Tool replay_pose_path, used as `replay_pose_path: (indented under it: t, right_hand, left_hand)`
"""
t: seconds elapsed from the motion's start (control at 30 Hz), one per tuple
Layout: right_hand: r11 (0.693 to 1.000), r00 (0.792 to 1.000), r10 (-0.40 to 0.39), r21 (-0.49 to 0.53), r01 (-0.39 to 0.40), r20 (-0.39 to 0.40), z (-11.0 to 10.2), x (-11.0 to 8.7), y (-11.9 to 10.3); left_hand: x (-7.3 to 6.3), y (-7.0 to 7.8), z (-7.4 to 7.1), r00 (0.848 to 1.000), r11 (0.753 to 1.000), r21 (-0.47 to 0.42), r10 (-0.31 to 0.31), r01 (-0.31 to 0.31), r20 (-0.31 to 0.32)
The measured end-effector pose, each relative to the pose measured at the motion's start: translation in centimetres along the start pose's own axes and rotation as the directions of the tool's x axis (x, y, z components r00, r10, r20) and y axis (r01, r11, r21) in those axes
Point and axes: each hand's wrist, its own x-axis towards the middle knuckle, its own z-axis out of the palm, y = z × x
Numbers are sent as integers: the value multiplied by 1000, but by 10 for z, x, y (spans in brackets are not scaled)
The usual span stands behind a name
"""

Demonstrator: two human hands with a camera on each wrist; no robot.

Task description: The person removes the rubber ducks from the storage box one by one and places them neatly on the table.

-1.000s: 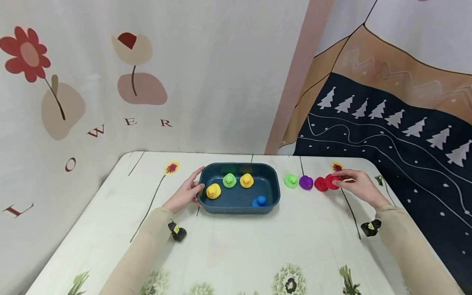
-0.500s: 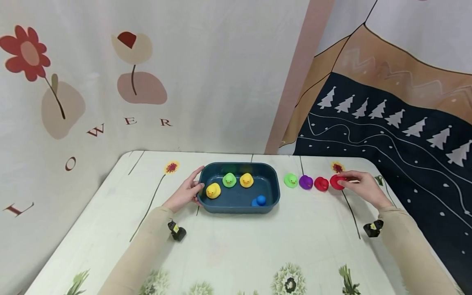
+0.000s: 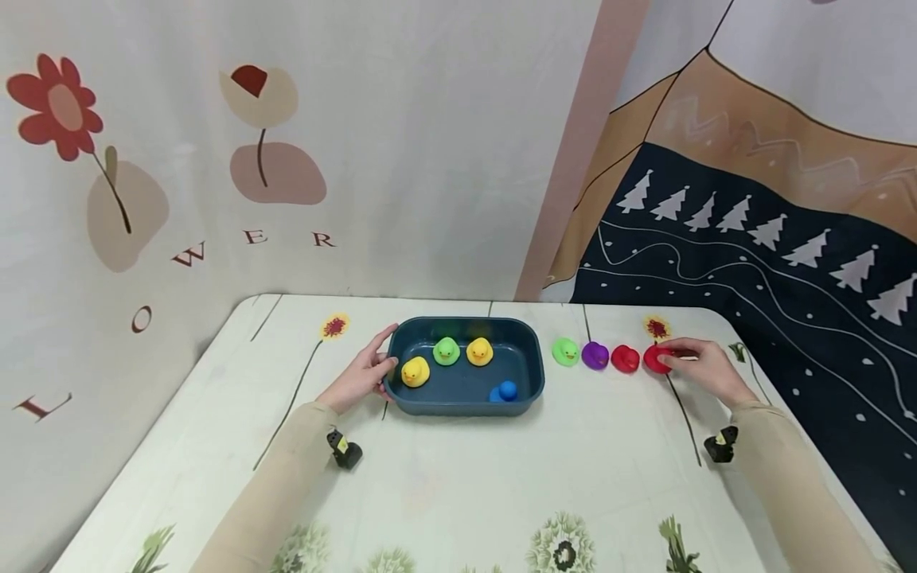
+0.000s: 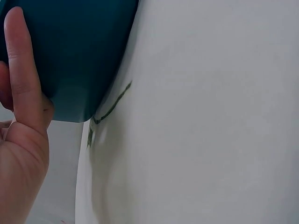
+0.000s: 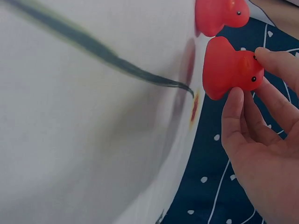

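Pinching the outer red duck (image 3: 653, 360) by its head, the right hand (image 3: 705, 371) is holding it at the right end of a row (image 3: 595, 356), just beside the inner red duck (image 3: 625, 360). The row is running crosswise, right of the tray (image 3: 458, 408) and roughly parallel to its long axis; the left hand (image 3: 360, 374), farther off, is gripping the tray's left end.
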Motion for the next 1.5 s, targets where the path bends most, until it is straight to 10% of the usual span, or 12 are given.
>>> replay_pose_path:
  t: [1.07, 1.5]
  right_hand:
    - [998, 999, 31, 48, -33, 43, 6, 4, 18]
    - [998, 996, -45, 44, 49, -72, 4, 6, -3]
  left_hand:
    - [0, -1, 1, 1000, 1000, 17, -13, 14, -11]
    - [-1, 1, 0, 1000, 1000, 12, -1, 1, -5]
